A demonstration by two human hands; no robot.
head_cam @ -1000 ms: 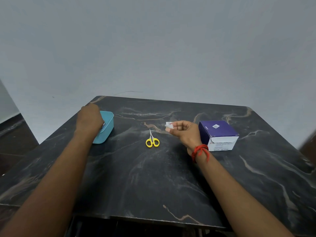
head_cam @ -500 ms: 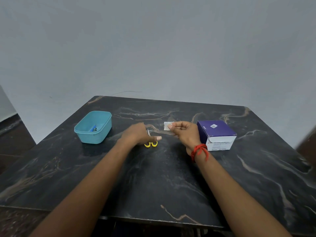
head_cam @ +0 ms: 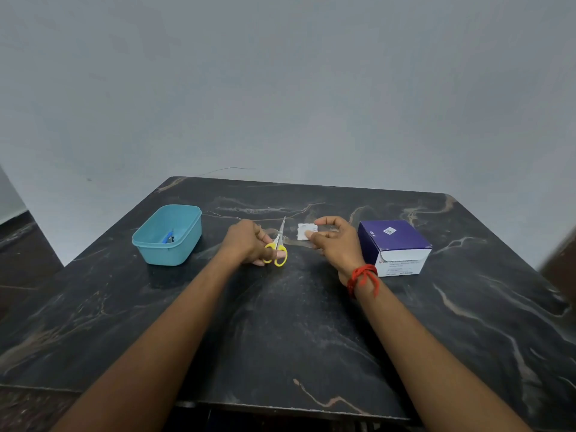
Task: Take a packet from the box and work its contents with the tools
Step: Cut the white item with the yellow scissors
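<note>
My left hand [head_cam: 247,243] grips small yellow-handled scissors [head_cam: 278,247], fingers through the loops, blades pointing up and away. Just to the right, my right hand [head_cam: 335,243] pinches a small white packet [head_cam: 305,231] between thumb and fingers, held a little above the table. The blade tips stand close to the packet's left edge, apart from it. A purple and white box [head_cam: 394,246] sits on the table right of my right hand.
A teal plastic tub [head_cam: 168,235] holding a small blue tool stands at the left on the dark marble table [head_cam: 296,332]. A grey wall rises behind the table's far edge. A red thread is tied round my right wrist.
My left hand left the teal tub, crossed to the scissors on the table, and now holds them lifted with blades up. My right hand kept the packet nearly still.
</note>
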